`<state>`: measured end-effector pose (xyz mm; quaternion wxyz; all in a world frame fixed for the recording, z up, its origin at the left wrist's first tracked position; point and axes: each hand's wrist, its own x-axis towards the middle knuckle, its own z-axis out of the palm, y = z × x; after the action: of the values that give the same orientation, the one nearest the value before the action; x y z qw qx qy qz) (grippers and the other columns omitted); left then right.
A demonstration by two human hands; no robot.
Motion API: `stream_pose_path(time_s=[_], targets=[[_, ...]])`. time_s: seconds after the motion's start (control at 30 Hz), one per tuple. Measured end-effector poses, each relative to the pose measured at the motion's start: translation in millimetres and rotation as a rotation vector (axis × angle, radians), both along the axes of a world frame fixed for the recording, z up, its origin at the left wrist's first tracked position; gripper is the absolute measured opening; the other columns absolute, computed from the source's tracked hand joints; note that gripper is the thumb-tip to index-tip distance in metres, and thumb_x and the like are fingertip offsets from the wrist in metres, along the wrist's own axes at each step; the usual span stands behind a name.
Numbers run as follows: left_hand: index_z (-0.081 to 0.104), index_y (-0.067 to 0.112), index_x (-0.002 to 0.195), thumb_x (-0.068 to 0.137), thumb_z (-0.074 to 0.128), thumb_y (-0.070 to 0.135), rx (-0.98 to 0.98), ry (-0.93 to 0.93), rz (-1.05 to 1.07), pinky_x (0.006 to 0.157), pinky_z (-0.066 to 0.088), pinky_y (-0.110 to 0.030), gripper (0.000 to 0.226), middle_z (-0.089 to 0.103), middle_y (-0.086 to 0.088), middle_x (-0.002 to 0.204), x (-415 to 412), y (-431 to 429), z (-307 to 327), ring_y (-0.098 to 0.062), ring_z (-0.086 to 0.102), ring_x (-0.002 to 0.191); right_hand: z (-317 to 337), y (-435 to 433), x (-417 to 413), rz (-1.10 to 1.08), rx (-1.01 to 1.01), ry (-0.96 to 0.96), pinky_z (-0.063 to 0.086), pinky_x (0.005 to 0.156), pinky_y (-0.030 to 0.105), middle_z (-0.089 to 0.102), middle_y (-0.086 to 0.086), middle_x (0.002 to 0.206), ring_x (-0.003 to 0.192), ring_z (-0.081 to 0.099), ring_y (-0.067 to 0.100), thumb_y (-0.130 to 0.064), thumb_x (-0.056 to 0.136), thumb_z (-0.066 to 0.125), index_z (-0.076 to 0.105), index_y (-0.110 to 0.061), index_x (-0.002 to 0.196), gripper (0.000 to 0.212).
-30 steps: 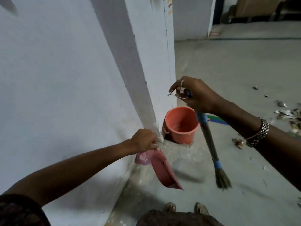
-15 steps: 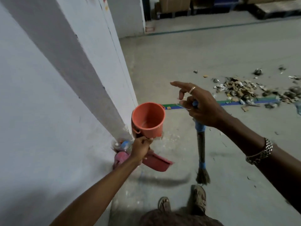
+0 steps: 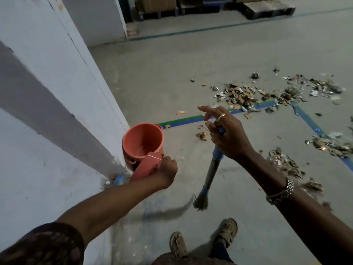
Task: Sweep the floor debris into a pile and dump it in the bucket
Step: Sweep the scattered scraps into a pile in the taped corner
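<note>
An orange bucket [image 3: 143,139] stands on the floor against the white pillar's corner. My left hand [image 3: 166,169] grips a pink dustpan [image 3: 146,166], tipped up with its front edge over the bucket's near rim. My right hand [image 3: 227,132] holds the top of a short broom [image 3: 211,176] that hangs upright, bristles just above the floor; the index finger points out and a thin wire loop shows by the fingers. Scattered debris [image 3: 246,95] lies on the grey floor far right, with more debris [image 3: 284,161] near my right forearm.
The white pillar [image 3: 63,88] fills the left. Green and blue tape lines [image 3: 183,121] cross the floor behind the bucket. Small litter [image 3: 117,179] sits at the pillar's base. My sandalled feet [image 3: 227,232] are below. Pallets and boxes [image 3: 267,6] stand at the far back.
My left hand has raised the dustpan from beside the pillar's base and tilted it up to the bucket's rim. The right hand keeps the broom hanging; the view has swung right.
</note>
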<state>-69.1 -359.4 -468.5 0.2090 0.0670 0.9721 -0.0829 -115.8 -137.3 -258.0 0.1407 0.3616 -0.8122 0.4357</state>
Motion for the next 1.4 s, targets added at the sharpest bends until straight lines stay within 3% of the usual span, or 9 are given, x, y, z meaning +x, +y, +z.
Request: stream_pose_path(time_s=[0.07,0.2,0.37,0.53,0.67,0.83,1.03,1.2,1.4], targets=[[0.061,0.003,0.082,0.057,0.082,0.004,-0.171,-0.014,-0.005,0.054,0.052,-0.037,0.032,0.059,-0.024,0.065,-19,15,9,-0.035,0.06,0.058,-3,16,-8,-0.019,-0.047,-0.032,0.057,0.058,0.026,0.059,0.007,0.123,0.065,0.065,0.014,0.008,0.097,0.05,0.054,-0.007,0.136,0.042],[0.055,-0.003,0.118,0.08,0.052,-0.001,-0.137,-0.03,0.012,0.064,0.059,-0.044,0.038,0.045,-0.022,0.102,-41,47,38,-0.042,0.052,0.063,-12,52,-35,-0.125,-0.036,-0.028,0.06,0.086,0.033,0.055,0.009,0.143,0.119,0.064,0.017,0.008,0.095,0.053,0.066,0.001,0.12,0.029],[0.028,-0.01,0.143,0.088,0.052,-0.003,-0.184,0.073,0.014,0.071,0.059,-0.048,0.06,0.044,-0.026,0.137,-96,91,39,-0.046,0.068,0.094,-5,115,-73,-0.354,0.326,-0.015,0.06,0.084,0.04,0.046,0.009,0.15,0.116,0.065,0.028,0.013,0.084,0.058,0.064,-0.009,0.126,0.048],[0.052,0.005,0.123,0.103,0.038,0.018,0.094,-0.03,0.103,0.092,0.051,-0.049,0.028,0.061,-0.016,0.116,-145,115,40,-0.037,0.061,0.106,-7,184,-108,-0.418,0.502,-0.007,0.061,0.072,0.041,0.037,0.01,0.156,0.09,0.072,0.035,0.014,0.087,0.054,0.055,-0.01,0.137,0.055],[0.069,0.01,0.093,0.096,0.058,0.024,-0.083,-0.393,0.144,0.074,0.048,-0.029,0.018,0.068,-0.004,0.09,-186,137,32,-0.024,0.066,0.09,-22,232,-134,-0.422,0.52,0.003,0.062,0.067,0.043,0.04,0.011,0.154,0.083,0.073,0.036,0.018,0.084,0.053,0.056,-0.009,0.136,0.058],[0.05,0.006,0.075,0.106,0.041,0.015,0.334,-0.863,0.783,0.037,0.038,-0.02,0.034,0.049,-0.006,0.05,-215,144,12,-0.012,0.044,0.039,-32,294,-163,-0.496,0.398,0.013,0.062,0.07,0.046,0.042,0.006,0.153,0.092,0.074,0.032,0.014,0.087,0.05,0.053,-0.017,0.138,0.059],[0.055,-0.01,0.116,0.107,0.04,0.017,0.955,-0.972,1.261,0.056,0.06,-0.028,0.032,0.072,-0.027,0.094,-190,163,-31,-0.028,0.074,0.07,-43,357,-175,-0.672,0.296,0.062,0.062,0.076,0.041,0.043,0.008,0.151,0.1,0.072,0.028,0.006,0.098,0.047,0.056,-0.01,0.131,0.038],[0.051,-0.006,0.127,0.105,0.039,0.011,1.19,-1.035,1.296,0.095,0.051,-0.039,0.03,0.067,-0.028,0.119,-185,171,-73,-0.036,0.068,0.11,-53,391,-201,-0.665,0.803,-0.146,0.061,0.074,0.044,0.064,0.022,0.126,0.099,0.071,0.035,-0.005,0.089,0.067,0.054,-0.003,0.118,0.032],[0.043,-0.004,0.137,0.104,0.039,0.005,1.359,-1.015,1.413,0.061,0.061,-0.038,0.034,0.064,-0.035,0.118,-203,177,-107,-0.037,0.074,0.089,-47,375,-233,-0.489,1.22,-0.643,0.04,0.041,0.019,0.052,-0.005,0.06,0.045,0.05,0.005,-0.04,0.087,0.073,0.055,-0.017,0.069,0.034]])
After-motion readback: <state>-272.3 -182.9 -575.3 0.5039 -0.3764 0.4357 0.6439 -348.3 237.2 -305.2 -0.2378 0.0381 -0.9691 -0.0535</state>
